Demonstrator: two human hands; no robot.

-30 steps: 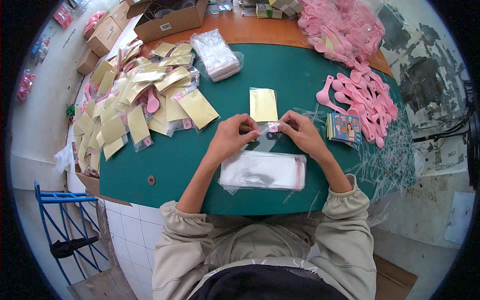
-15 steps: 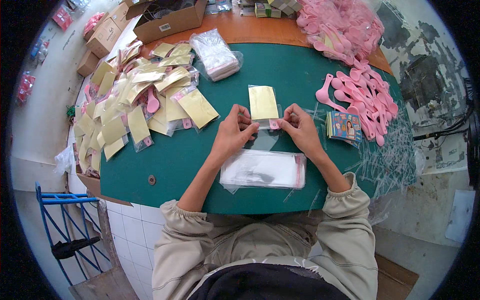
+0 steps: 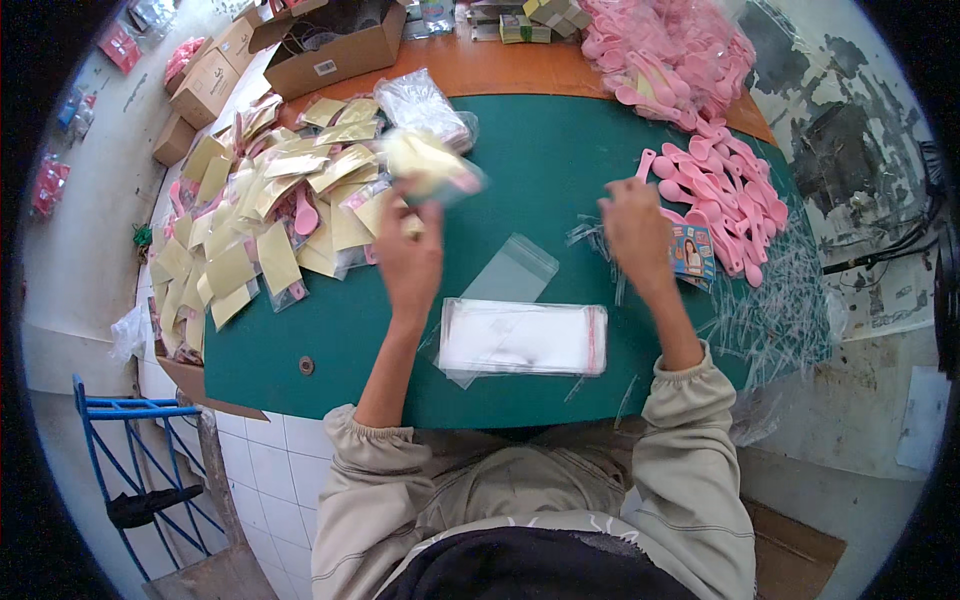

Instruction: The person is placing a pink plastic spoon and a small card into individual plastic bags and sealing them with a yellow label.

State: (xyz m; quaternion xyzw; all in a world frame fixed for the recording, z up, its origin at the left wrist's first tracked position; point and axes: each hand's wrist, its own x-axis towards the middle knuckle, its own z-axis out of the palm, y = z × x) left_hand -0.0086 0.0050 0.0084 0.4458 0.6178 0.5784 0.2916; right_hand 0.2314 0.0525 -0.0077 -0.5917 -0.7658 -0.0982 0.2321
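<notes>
My left hand (image 3: 410, 250) is raised beside the pile at the left, its fingers closed on a clear packet (image 3: 428, 160) with a pale yellow card and something pink inside. Motion smears the packet. Toward the right, my right hand (image 3: 637, 225) hovers by the loose pink spoons (image 3: 715, 180) and the stack of printed cards (image 3: 692, 252); its blurred fingers do not show whether they hold anything. Between my forearms lies a stack of clear plastic sleeves (image 3: 520, 338), with a single clear sleeve (image 3: 515, 268) slanting out past its far edge.
A heap of filled packets (image 3: 270, 220) covers the table's left side. Behind it sit a bundle of clear bags (image 3: 425, 105) and a cardboard box (image 3: 325, 65). Bagged pink spoons (image 3: 670, 60) stand at the far right. Clear plastic strips (image 3: 770, 320) litter the right edge of the green tabletop (image 3: 540, 150).
The packet that both hands held at the middle has moved left and away in my left hand. My right hand has let go of it and moved right toward the spoons.
</notes>
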